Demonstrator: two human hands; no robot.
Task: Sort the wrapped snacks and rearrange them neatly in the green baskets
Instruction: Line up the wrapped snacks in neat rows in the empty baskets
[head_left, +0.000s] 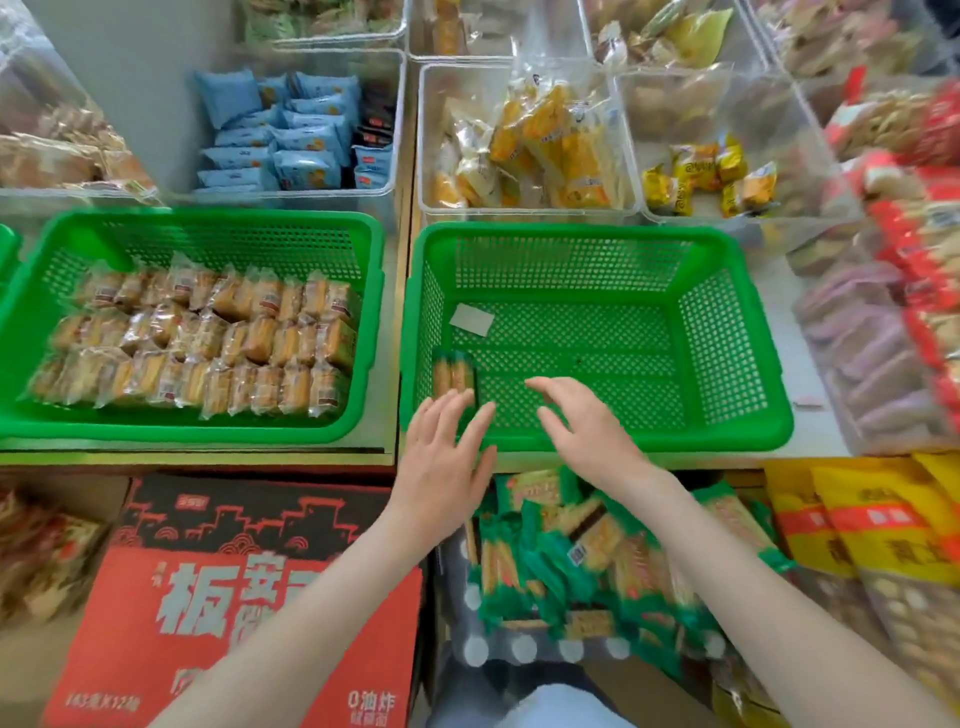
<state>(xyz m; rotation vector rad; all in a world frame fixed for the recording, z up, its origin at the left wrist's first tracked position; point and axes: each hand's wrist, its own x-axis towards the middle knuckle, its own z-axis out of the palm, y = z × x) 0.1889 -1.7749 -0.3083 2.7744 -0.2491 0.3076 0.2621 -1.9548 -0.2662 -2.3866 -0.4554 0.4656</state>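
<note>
Green-wrapped snacks (597, 561) lie in a loose heap nearest the person, below the front edge of the bench, probably kept there so both hands can draw from them. Beside them on the left stands a red carton (234, 597). Both forearms reach forward over the heap. The left hand (447, 457) is palm down with straight, spread fingers and holds nothing; its fingertips lie at two placed snacks (453, 371), though I cannot tell if they touch. The right hand (587, 431), also empty and spread, hovers over the near rim of the right green basket (727, 436). The two snacks stand side by side in that basket's near-left corner, seemingly to start a row. Further in lies a white slip (471, 318). The left green basket (208, 221) already holds clear-wrapped cakes (208, 338) in tight rows. Beyond stand clear bins (519, 210) of other snacks.
</note>
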